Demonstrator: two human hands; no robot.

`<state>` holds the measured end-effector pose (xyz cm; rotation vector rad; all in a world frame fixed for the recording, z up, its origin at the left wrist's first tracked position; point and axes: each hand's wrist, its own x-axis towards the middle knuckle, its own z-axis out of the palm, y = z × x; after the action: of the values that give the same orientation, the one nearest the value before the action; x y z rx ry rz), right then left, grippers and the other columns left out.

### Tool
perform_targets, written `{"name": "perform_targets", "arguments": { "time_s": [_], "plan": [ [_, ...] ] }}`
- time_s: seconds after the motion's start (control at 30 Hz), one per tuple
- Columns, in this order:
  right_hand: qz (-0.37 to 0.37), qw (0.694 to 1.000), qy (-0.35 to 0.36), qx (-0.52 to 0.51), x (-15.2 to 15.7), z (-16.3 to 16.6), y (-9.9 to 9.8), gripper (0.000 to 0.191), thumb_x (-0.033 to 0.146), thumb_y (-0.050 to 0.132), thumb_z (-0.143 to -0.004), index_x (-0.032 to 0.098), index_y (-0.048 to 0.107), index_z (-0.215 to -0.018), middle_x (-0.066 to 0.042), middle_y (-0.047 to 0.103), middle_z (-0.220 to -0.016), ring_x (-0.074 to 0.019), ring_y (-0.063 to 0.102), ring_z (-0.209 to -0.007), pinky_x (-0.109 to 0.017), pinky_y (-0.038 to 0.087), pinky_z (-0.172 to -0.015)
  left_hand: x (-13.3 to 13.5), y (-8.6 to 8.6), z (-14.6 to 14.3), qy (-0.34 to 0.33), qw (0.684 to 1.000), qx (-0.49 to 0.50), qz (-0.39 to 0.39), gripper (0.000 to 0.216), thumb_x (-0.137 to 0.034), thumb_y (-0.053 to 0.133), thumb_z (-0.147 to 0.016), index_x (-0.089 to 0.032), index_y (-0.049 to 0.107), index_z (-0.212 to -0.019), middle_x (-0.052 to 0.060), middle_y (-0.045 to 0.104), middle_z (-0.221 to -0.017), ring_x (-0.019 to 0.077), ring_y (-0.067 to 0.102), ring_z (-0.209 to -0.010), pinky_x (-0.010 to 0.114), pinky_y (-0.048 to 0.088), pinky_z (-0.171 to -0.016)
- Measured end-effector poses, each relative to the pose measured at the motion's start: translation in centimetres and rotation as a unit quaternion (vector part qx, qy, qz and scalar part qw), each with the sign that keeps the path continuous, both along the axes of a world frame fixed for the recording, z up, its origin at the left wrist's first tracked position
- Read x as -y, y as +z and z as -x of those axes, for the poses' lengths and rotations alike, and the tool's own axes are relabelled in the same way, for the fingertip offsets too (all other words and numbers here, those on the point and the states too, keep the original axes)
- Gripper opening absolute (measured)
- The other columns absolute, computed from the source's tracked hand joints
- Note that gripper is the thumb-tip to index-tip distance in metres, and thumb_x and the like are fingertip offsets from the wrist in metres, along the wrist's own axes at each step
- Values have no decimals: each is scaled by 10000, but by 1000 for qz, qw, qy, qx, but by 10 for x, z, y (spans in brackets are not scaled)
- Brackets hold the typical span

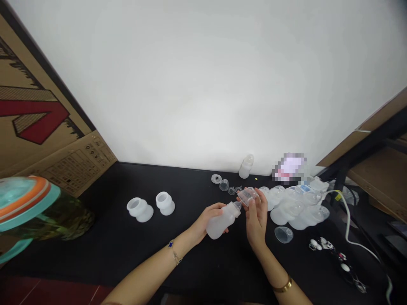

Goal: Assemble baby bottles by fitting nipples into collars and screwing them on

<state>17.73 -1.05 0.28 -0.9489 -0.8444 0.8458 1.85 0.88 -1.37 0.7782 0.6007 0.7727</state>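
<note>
A frosted white baby bottle [219, 222] with a clear nipple on top lies tilted in my left hand [205, 222], whose fingers are wrapped round its body. The nipple points up and right. My right hand [257, 218] grips a clear bottle cap [247, 195], held right by the nipple's tip; whether the two touch I cannot tell. Behind my hands, several small clear discs and nipple parts [224, 185] lie in a row. Two open white bottle bodies [140, 209] stand to the left. A capped bottle [246, 166] stands against the wall.
Several bottles [295, 205] crowd together at the right, with a loose clear cap [284, 234] in front. A white cable [348, 224] and a beaded string [338, 256] lie farther right. At left are a large teal-lidded jug [60, 216] and a cardboard box [79, 165].
</note>
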Motion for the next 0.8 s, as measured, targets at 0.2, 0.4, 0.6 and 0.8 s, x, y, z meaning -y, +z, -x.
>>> {"name": "perform_targets", "arguments": {
  "time_s": [0.2,0.4,0.6,0.8],
  "plan": [
    [25,999,23,26,1,-1,-2,415,428,595,-906,345,503,-1302,-58,573,-1333,-253,566,-1220,-431,465,-996,-1,3,1,6,1000,-2,-5,355,-380,650,-816,-120,628,-1058,132,708,-896,193,675,-564,261,505,-503],
    [27,998,38,43,2,0,-3,373,422,566,-928,345,505,-1288,-53,596,-1270,-245,586,-1173,-422,457,-991,0,4,2,10,1000,2,-10,362,-389,649,-828,-119,639,-1069,131,709,-900,191,676,-565,256,504,-501],
    [33,997,35,59,3,3,-6,388,430,603,-902,329,526,-1269,-61,614,-1260,-255,598,-1137,-418,473,-952,0,4,3,11,1000,9,-8,366,-390,657,-828,-123,635,-1077,128,715,-894,191,677,-570,253,507,-500],
    [36,996,27,73,3,3,-7,376,422,598,-904,326,532,-1261,-60,611,-1259,-255,594,-1129,-403,477,-920,0,6,3,16,1000,12,-1,342,-384,649,-836,-127,637,-1062,128,714,-906,188,677,-567,257,509,-504]
  ]
}}
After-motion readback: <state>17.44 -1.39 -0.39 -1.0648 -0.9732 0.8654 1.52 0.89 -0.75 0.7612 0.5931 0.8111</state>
